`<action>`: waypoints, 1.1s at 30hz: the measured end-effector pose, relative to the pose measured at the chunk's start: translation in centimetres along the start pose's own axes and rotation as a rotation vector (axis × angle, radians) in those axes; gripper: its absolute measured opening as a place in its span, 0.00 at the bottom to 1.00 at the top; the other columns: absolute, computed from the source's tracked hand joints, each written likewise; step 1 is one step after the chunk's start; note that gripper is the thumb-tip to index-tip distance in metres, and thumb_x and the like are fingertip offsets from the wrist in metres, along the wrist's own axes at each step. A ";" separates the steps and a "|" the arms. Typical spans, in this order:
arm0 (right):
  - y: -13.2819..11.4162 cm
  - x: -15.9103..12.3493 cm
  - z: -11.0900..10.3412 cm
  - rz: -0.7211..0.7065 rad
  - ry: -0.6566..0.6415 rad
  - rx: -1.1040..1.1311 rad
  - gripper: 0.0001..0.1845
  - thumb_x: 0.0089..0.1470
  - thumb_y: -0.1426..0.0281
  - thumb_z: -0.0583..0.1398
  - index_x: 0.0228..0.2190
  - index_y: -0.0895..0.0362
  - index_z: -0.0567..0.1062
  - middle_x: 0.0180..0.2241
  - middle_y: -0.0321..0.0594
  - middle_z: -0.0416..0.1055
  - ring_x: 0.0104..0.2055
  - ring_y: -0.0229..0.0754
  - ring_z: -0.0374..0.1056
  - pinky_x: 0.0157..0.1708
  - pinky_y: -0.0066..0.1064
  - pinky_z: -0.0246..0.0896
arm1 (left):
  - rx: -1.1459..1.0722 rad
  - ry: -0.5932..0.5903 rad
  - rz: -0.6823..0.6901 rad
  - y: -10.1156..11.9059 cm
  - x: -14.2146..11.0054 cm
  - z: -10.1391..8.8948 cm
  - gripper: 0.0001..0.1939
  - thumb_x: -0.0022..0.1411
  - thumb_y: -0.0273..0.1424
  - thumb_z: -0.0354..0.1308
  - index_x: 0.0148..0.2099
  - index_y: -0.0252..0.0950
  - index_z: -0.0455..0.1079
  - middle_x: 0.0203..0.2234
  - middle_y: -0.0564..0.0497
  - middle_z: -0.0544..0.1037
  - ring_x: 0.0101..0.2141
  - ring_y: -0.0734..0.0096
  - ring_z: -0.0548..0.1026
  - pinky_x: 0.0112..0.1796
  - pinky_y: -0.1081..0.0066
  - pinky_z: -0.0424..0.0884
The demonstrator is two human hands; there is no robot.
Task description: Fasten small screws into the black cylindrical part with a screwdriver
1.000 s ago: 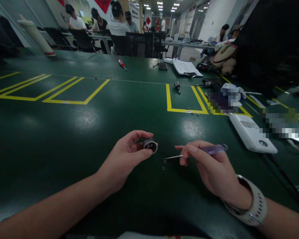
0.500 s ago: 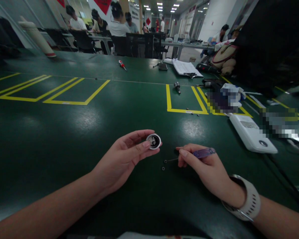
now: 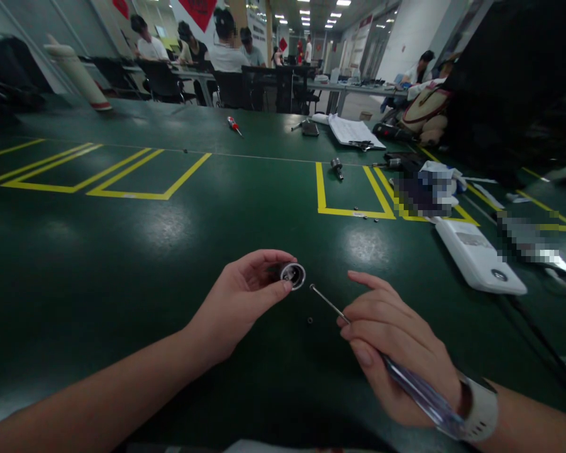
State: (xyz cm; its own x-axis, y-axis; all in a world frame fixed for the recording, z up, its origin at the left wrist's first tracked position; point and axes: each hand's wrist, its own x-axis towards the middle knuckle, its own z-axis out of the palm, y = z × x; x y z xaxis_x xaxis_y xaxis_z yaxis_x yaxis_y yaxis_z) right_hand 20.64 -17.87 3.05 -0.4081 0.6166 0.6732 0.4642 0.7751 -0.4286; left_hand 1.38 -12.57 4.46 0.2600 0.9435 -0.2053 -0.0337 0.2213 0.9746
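My left hand point(image 3: 249, 296) is closed around a small round metal part point(image 3: 300, 272), hollow like a cup, its open end facing me and to the right. Something small and shiny shows inside it. In my right hand point(image 3: 396, 340) is a screwdriver point(image 3: 417, 387) with a clear purplish handle, its thin shaft pointing up and left. On its tip sits a tiny dark piece point(image 3: 312, 287), apparently a nut or screw, just right of the cup's rim and apart from it. Below, a tiny dark ring-shaped nut point(image 3: 310, 321) lies on the green table point(image 3: 170, 402).
Yellow tape rectangles point(image 3: 321, 189) mark the table. Beyond my hands lie a metal fitting point(image 3: 336, 168), several tiny nuts, a red screwdriver point(image 3: 234, 125) and a clipboard with papers point(image 3: 353, 131). A white device point(image 3: 481, 258) rests at right. Several people sit in the background.
My right hand has turned the screwdriver and raised its tip from the table toward the cup, lifting one of the two tiny pieces. My left hand has tilted the cup slightly.
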 end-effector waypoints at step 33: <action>-0.5 0.5 0.7 0.219 0.041 0.231 0.07 0.51 0.79 0.55 0.31 0.59 0.72 0.29 0.39 0.72 0.33 0.38 0.68 0.53 0.46 0.55 | 0.131 0.058 0.071 -0.9 0.2 0.8 0.12 0.48 0.23 0.60 0.38 0.34 0.74 0.33 0.50 0.79 0.34 0.70 0.76 0.39 0.71 0.71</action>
State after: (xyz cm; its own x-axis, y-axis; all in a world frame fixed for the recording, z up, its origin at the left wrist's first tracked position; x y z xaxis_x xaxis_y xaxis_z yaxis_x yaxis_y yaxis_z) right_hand 19.69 -17.87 3.16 -0.2844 0.7700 0.5712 0.3445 0.6380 -0.6886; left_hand 2.20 -12.80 3.63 0.2055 0.9691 -0.1363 0.0766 0.1229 0.9895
